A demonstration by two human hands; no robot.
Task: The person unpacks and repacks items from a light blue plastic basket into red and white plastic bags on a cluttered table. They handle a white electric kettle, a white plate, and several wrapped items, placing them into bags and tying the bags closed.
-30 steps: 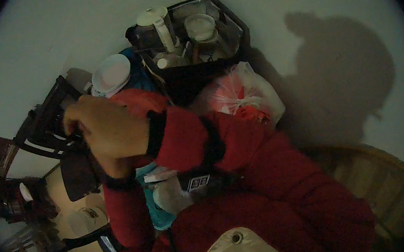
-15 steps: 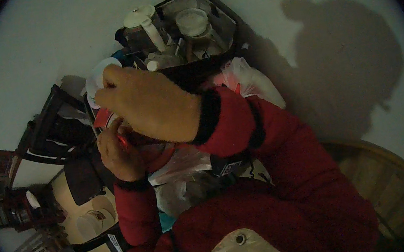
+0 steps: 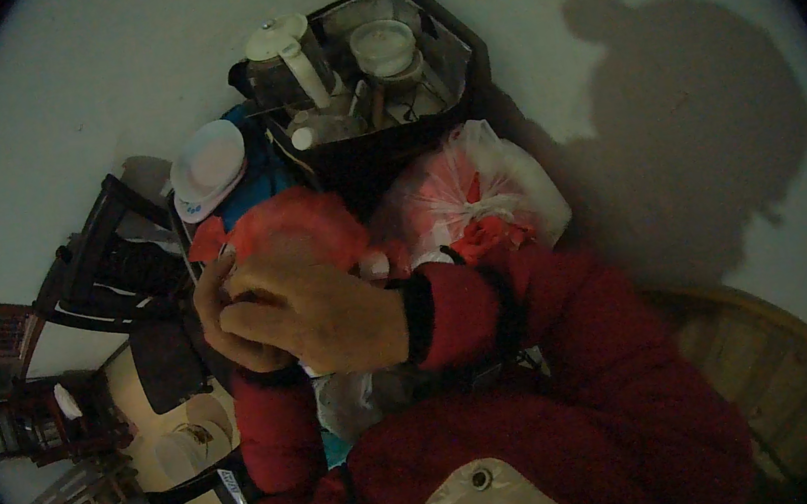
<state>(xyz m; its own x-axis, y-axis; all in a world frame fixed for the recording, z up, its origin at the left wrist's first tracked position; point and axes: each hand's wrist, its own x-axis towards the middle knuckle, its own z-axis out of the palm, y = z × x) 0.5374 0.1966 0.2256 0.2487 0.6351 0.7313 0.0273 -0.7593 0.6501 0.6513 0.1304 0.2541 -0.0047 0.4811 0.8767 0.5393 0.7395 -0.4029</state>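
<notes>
My left hand point(image 3: 220, 320) is closed, its fingertips beside a corner of red, thin sheet-like material point(image 3: 304, 224). Over it lies my right hand point(image 3: 340, 312), thumb and fingers bent together in a pinch. The two hands meet and overlap, so whatever lies between the fingers is hidden and too dim to name. The red material bulges up just beyond the knuckles. To its right sits a tied, see-through plastic bag point(image 3: 441, 187) with pink and red things in it, and a crumpled red piece point(image 3: 493, 238) rests against its front.
Behind the hands stands a dark open box point(image 3: 389, 133) holding a lidded jug point(image 3: 285, 65) and a round tub point(image 3: 384, 48). Stacked pale plates point(image 3: 209, 165) lie left of it. Dark chairs point(image 3: 107, 258) stand at left, a woven round basket point(image 3: 759, 359) at right by the wall.
My right hand has come down from near the plates onto my left hand. That uncovers the plates, the red material and the plastic bag. My left hand has shifted slightly.
</notes>
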